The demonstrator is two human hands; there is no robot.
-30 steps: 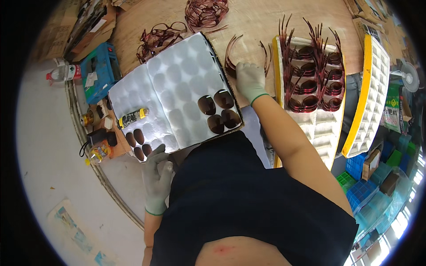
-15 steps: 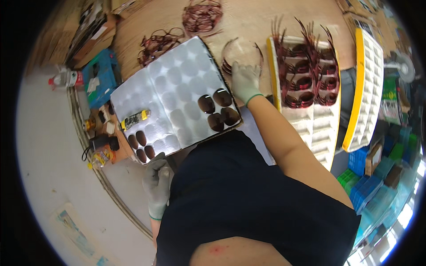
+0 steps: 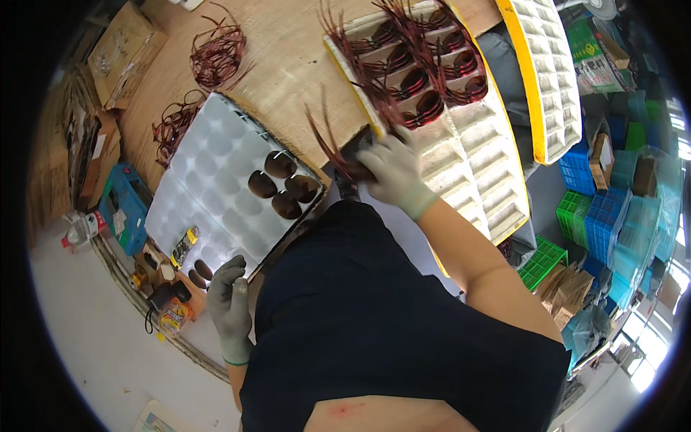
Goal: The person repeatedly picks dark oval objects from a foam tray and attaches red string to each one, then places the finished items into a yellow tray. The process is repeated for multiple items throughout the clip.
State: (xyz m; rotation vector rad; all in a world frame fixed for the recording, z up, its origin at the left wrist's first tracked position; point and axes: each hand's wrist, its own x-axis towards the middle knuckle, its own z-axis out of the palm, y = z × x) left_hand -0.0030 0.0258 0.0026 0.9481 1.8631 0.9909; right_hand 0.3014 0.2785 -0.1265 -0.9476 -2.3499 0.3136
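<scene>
My right hand (image 3: 394, 171), in a pale glove, is closed on a stack of sunglasses (image 3: 332, 153). Their thin dark-red temples stick up to the left of the hand, and part of the frames is hidden by the fingers. The hand is beside the left edge of a white compartment tray (image 3: 461, 169), which holds rows of similar red-brown sunglasses in its far half. My gloved left hand (image 3: 230, 302) is at the near left corner of a bright white panel (image 3: 209, 158), fingers loosely bent, thumb apart, nothing visible in it. Several dark lenses (image 3: 279, 164) rest on the panel's right part.
Two tangled heaps of red-brown frames (image 3: 218, 54) lie on the wooden table (image 3: 288, 65). A yellow-edged tray (image 3: 547, 79) stands at the right, near blue crates (image 3: 604, 209). At the left are a teal box (image 3: 124, 205), a bottle (image 3: 83, 229) and cardboard boxes (image 3: 124, 54).
My right hand has taken the sunglasses off the table beside the panel and brought them nearer, toward the tray. The view has swung right. My left hand has risen over the small lenses.
</scene>
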